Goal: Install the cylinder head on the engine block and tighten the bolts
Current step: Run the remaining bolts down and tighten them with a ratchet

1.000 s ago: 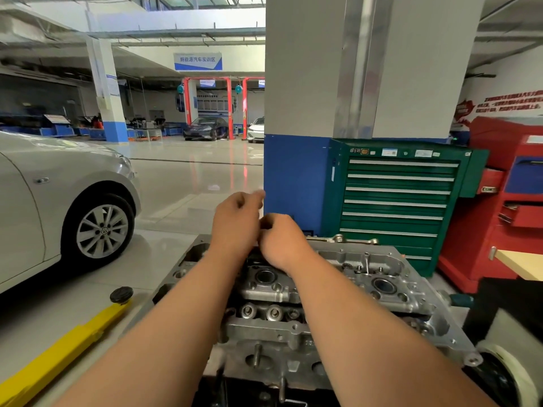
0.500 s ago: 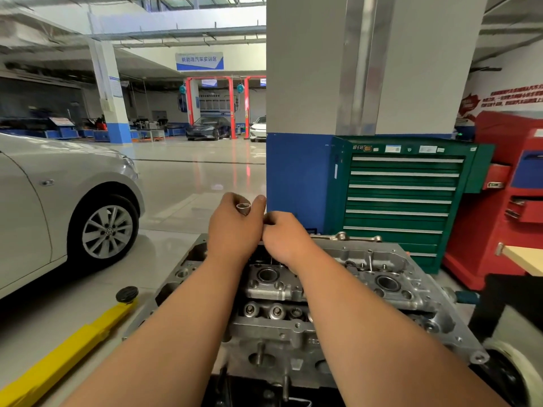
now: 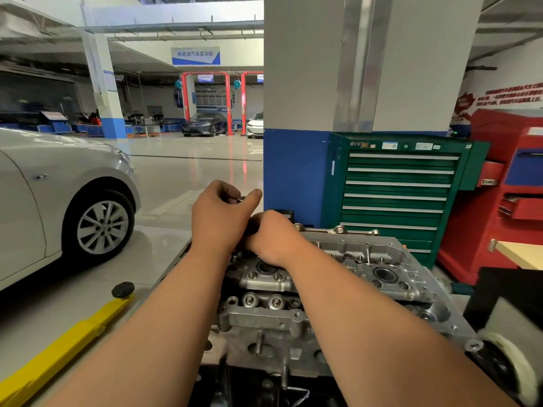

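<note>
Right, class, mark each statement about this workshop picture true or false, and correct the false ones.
1. The left hand and the right hand are together at the far end of the cylinder head. True.
2. The tool cabinet behind the engine is yellow. False: it is green.
3. A silver car stands on the left. True.
4. The left hand lies flat and empty. False: its curled fingers and thumb pinch a small metal piece.
</note>
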`<state>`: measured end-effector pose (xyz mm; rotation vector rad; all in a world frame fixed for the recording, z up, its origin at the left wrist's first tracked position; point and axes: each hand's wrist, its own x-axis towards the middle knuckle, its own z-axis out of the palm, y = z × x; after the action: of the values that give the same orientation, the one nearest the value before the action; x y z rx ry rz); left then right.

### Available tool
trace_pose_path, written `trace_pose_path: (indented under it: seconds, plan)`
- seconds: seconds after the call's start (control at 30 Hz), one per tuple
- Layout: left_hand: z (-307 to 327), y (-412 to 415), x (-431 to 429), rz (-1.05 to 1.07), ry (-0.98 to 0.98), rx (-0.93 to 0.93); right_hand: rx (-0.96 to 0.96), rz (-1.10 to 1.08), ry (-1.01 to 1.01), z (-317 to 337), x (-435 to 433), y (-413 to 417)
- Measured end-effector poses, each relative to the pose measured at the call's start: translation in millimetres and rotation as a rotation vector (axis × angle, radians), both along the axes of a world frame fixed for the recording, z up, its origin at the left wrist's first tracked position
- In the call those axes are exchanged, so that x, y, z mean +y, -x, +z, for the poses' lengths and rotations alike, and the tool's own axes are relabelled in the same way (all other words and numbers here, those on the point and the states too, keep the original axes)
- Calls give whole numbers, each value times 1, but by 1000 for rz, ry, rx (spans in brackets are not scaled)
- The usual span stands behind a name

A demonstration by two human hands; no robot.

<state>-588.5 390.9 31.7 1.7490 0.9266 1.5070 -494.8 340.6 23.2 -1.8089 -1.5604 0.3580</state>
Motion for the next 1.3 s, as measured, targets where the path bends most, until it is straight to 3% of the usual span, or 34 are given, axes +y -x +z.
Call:
trace_pose_path:
  seconds: [0.3, 0.63, 1.2, 1.3]
  plan:
    - [0, 5, 2, 23, -100, 56, 66, 60, -11, 1, -7, -1]
    - [-2, 0, 3, 99, -75, 138, -10, -17, -35, -1, -1, 1]
    - [1, 7, 0, -104, -46, 127, 11, 8, -19, 3, -7, -2]
    - [2, -8, -11, -40, -55, 116, -40, -27, 3, 4, -5, 3]
